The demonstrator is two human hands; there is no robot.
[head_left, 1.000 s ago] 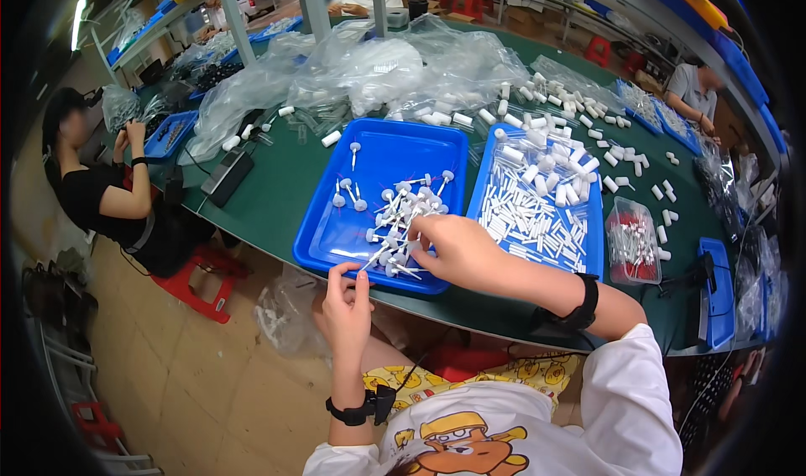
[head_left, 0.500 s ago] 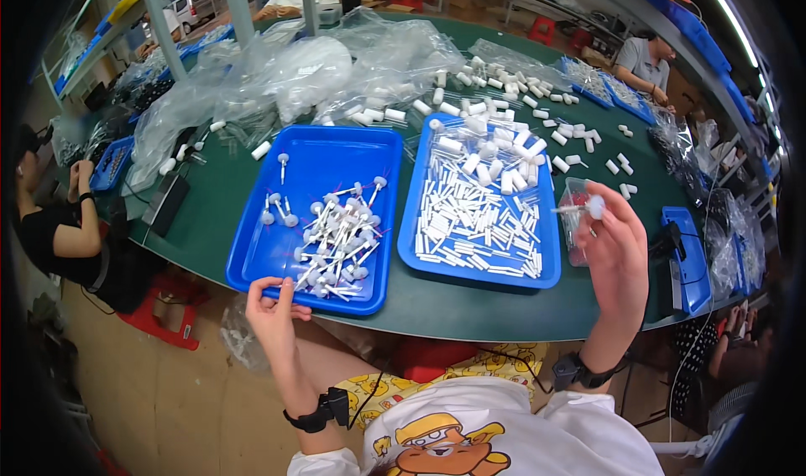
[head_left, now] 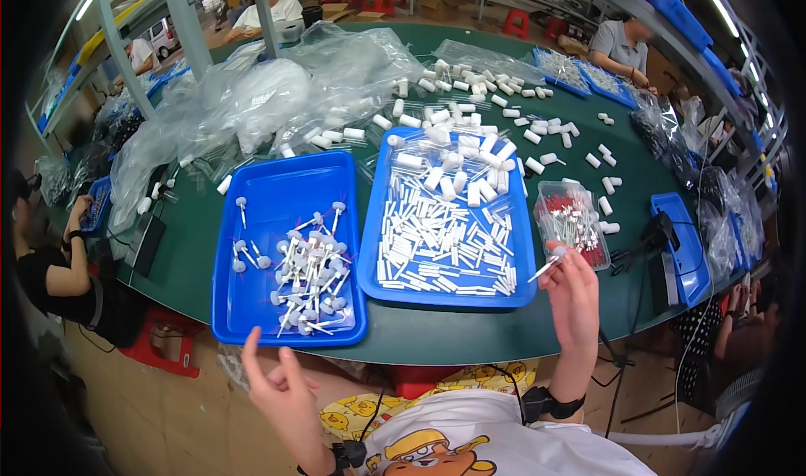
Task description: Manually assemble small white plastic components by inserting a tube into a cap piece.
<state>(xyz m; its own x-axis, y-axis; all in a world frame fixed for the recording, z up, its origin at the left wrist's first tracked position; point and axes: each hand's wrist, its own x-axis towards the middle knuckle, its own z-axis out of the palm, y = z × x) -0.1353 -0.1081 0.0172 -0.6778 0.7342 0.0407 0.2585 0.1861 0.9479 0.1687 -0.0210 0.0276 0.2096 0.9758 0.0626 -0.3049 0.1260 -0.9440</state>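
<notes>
Between thumb and fingers, my right hand (head_left: 574, 298) grips a small part with a round pale-grey head and a thin white stem (head_left: 558, 253), at the near edge of a clear box (head_left: 606, 262) of red and white pieces. My left hand (head_left: 284, 396) is open and holds nothing, its fingers apart just below the near rim of the left blue tray (head_left: 269, 182). That tray carries a heap of similar grey-headed stemmed parts (head_left: 312, 268). Beside it, the right blue tray (head_left: 445, 301) holds many short thin white tubes (head_left: 437, 234) and thicker white cylinders (head_left: 449, 178).
Crumpled clear plastic bags (head_left: 260, 98) cover the far left of the green table (head_left: 403, 342). Loose white cylinders (head_left: 533, 136) lie scattered beyond the trays. Dark cables (head_left: 651, 237) and another blue tray (head_left: 693, 262) sit at right. Co-workers sit around the table.
My left hand has let go of the tray's near rim and drawn back. My right hand has come down and nearer with the stemmed part, uncovering the clear box. The view has shifted.
</notes>
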